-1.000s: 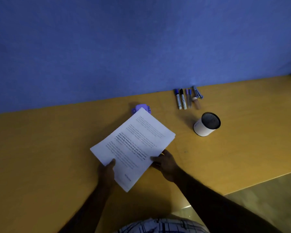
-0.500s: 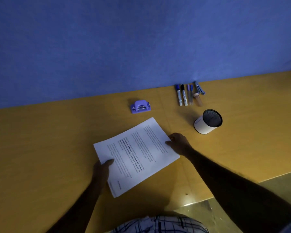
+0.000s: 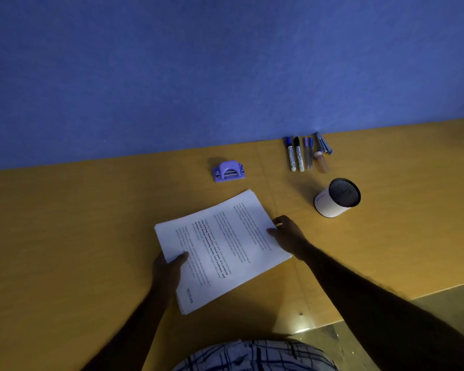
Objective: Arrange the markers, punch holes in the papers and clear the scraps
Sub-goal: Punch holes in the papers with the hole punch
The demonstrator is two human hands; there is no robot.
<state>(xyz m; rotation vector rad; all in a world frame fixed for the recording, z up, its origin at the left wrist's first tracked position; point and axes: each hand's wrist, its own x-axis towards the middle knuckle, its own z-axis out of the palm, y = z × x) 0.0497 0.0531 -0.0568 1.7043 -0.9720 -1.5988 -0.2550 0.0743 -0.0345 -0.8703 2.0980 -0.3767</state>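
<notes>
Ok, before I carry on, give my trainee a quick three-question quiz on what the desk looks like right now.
1. True or false: the purple hole punch is sitting on top of the stack of papers.
2. Multiple choice: the white cup with the dark mesh interior is A) upright and full of markers, B) tipped over with no markers inside, C) hidden under the papers.
3. Fill in: the markers lie in a row beside the blue ____.

Key:
1. False. It stands apart on the desk, beyond the stack.
2. B.
3. Wall. Meanwhile the left hand and right hand each grip an edge of the papers.
</notes>
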